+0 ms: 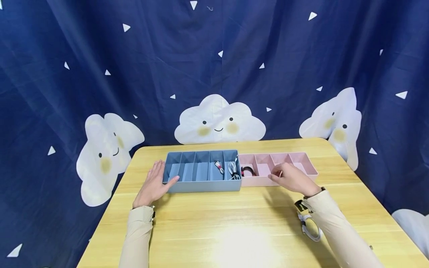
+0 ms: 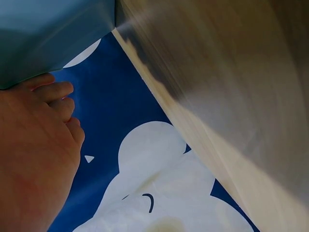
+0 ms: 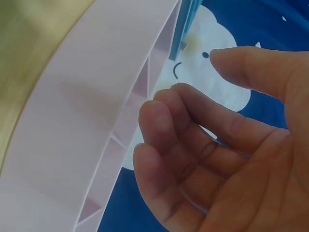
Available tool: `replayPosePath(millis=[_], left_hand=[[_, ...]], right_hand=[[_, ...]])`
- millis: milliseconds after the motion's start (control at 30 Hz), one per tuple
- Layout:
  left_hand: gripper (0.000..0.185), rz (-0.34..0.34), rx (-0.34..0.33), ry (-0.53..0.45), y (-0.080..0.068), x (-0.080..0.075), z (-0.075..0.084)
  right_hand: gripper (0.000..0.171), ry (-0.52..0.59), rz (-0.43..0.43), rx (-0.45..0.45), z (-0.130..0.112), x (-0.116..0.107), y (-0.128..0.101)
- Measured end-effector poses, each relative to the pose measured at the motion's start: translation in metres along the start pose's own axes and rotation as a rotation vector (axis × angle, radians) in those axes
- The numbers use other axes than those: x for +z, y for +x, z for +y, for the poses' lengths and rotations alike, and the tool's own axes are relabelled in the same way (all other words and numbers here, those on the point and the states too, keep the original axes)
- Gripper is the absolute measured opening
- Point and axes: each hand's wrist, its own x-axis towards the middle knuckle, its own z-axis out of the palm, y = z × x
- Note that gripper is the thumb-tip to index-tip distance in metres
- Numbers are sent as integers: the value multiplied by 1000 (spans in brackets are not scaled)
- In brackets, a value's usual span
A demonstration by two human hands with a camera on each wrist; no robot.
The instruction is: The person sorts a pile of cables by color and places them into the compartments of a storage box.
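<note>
My left hand [image 1: 155,186] rests against the left end of a blue divided box [image 1: 204,186], its fingers straight along the side and its thumb over the front rim. In the left wrist view, the fingers [image 2: 58,94] lie beside the blue wall. My right hand [image 1: 291,178] hovers over the front rim of a pink divided box [image 1: 254,181], fingers loosely bent. Nothing lies between thumb and fingers in the right wrist view. White cables [image 1: 232,169] and a smaller cable bundle [image 1: 219,167] sit in the blue box's right compartments. A coiled black cable [image 1: 248,170] is in the pink box's leftmost compartment.
A coiled white cable [image 1: 312,230] lies on the wooden table [image 1: 207,212] beside my right sleeve, with a dark item [image 1: 300,205] just behind it. The two boxes stand end to end near the table's back edge. A blue curtain [image 1: 214,67] hangs behind.
</note>
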Motion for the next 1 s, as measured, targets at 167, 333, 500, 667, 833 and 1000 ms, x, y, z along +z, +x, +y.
replayPosePath(millis=[167, 333, 500, 667, 833, 1000], left_hand=[[110, 3, 8, 14, 1, 0, 0], [110, 0, 7, 5, 0, 0, 0], [110, 7, 6, 6, 0, -1, -1], [111, 8, 4, 0, -1, -2, -1], [110, 3, 3, -2, 0, -2, 0], [111, 1, 0, -10, -1, -2, 1]], right_hand=[[15, 7, 17, -6, 6, 0, -11], [13, -5, 30, -13, 13, 1, -21], [13, -5, 27, 3, 19, 3, -31], [13, 13, 13, 21, 22, 5, -40], [12, 27, 24, 32, 23, 6, -49], [12, 15, 41, 24, 26, 8, -58]])
